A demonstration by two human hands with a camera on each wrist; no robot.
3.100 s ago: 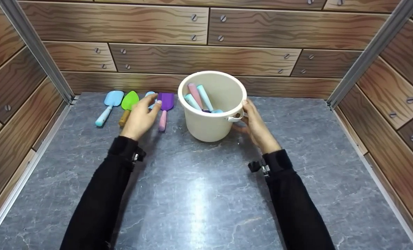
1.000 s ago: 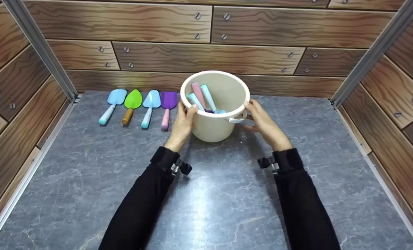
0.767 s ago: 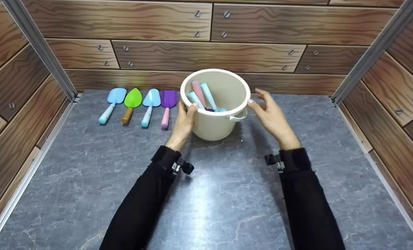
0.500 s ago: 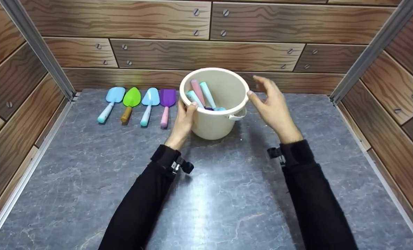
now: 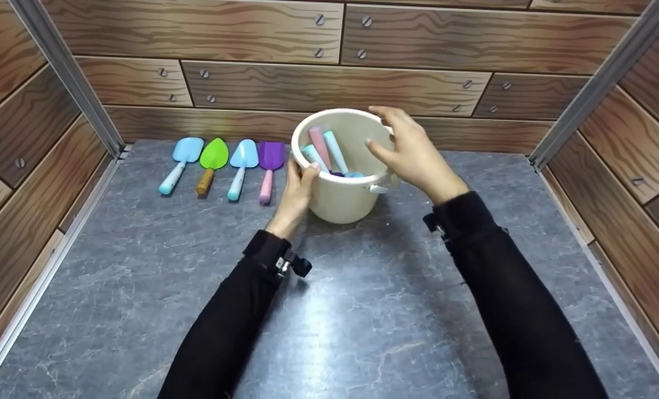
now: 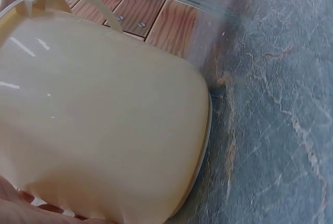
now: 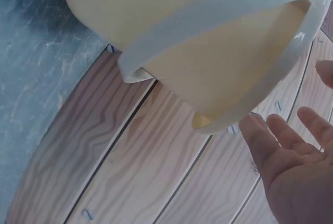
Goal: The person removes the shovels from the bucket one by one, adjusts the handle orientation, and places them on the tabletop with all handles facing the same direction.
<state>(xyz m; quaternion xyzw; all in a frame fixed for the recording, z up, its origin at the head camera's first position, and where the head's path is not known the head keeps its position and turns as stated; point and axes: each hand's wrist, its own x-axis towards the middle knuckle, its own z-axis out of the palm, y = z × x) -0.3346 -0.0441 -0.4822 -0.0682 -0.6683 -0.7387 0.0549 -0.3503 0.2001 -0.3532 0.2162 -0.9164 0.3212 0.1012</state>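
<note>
A cream plastic bucket (image 5: 343,202) stands upright on the floor in the head view. Handles show inside it: a pink handle (image 5: 318,145) and two turquoise ones, one of them a turquoise handle (image 5: 336,152) leaning beside the pink; below them, bits of blue and purple are partly hidden. My left hand (image 5: 295,194) holds the bucket's near left side, thumb at the rim, fingers along the outer wall. Above the right rim hovers my right hand (image 5: 412,149), thumb and fingers spread, holding nothing. The right wrist view shows its fingers (image 7: 260,140) near the rim and the white bail handle (image 7: 223,13).
Left of the bucket lie a blue shovel (image 5: 180,163), a green trowel (image 5: 213,160) with a brown handle, a blue trowel (image 5: 241,166) and a purple shovel (image 5: 270,166) with a pink handle. Wood-patterned walls (image 5: 262,83) enclose the grey marbled floor (image 5: 196,266).
My left hand moved from above the shovels to the bucket's left side. My right hand let go of the right side, rose, and moved left over the rim.
</note>
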